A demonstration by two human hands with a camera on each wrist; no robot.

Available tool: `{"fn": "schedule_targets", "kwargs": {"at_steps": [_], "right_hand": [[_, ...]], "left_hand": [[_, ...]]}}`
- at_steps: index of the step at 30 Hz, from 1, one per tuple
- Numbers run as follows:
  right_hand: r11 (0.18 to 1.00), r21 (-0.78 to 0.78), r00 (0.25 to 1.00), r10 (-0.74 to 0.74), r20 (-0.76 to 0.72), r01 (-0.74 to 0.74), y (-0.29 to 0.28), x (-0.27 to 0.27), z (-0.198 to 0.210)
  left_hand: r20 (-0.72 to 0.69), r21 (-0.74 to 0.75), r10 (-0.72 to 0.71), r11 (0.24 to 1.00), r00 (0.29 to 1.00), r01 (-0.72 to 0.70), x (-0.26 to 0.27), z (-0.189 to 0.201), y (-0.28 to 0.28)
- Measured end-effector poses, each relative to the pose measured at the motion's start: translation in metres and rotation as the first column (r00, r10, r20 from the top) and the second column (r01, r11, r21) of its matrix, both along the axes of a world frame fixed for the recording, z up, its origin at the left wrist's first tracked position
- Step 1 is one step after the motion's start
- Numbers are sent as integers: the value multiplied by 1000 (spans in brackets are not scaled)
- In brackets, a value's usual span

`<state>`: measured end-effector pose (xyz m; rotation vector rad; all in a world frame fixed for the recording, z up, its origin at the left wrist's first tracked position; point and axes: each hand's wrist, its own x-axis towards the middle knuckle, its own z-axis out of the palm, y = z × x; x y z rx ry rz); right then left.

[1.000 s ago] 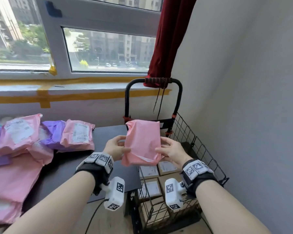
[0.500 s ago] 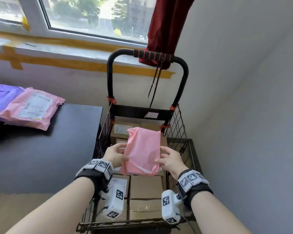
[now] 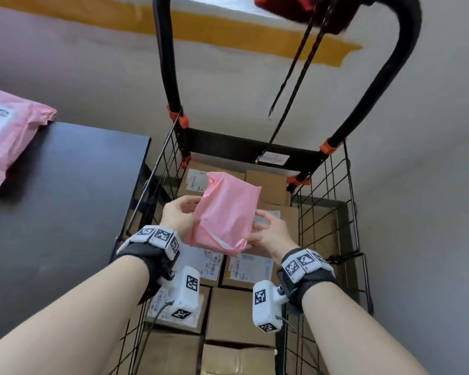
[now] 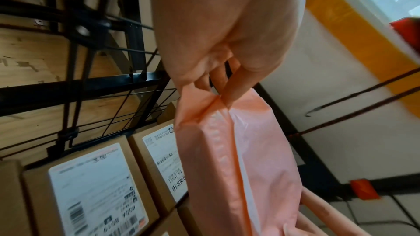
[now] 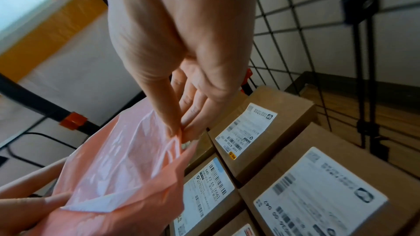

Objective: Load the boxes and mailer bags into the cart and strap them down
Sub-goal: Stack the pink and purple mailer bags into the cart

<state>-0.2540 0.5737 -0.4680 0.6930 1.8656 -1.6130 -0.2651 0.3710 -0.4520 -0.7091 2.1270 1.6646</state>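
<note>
1. I have the pink mailer bag (image 3: 225,212) up in both hands above the cart (image 3: 347,201), over the layer of cardboard boxes (image 3: 238,312) that already fills the basket floor.
2. It reads as light and soft to me: the film creases where I pinch it, and the body bulges round something padded. I judge it slick plastic, so a loose grip could let it slide.
3. The side edges are the place to hold. The flat faces offer little to pinch, while the seams give my fingers a firm fold.
4. My left hand (image 3: 178,216) is curled on the left edge, thumb and fingers pinching the crumpled seam (image 4: 218,100); the bag hangs down and away from that pinch.
5. My right hand (image 3: 266,234) pinches the right edge low down, thumb on the near face and fingers (image 5: 191,112) behind it, closed on the film.
6. The bag sits between my two hands, tilted, its lower end nearest me, clear of the boxes beneath.
7. More pink mailers (image 3: 6,136) lie on the dark table (image 3: 73,185) to my left; the strap (image 3: 295,77) dangles from the cart handle, not yet used.
</note>
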Motion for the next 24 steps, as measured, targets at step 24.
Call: {"fn": "schedule_targets", "kwargs": {"at_steps": [24], "right_hand": [[988, 81, 989, 127, 73, -133, -57, -100, -109]], "left_hand": [[73, -181, 233, 959, 970, -217, -62, -102, -4]]}}
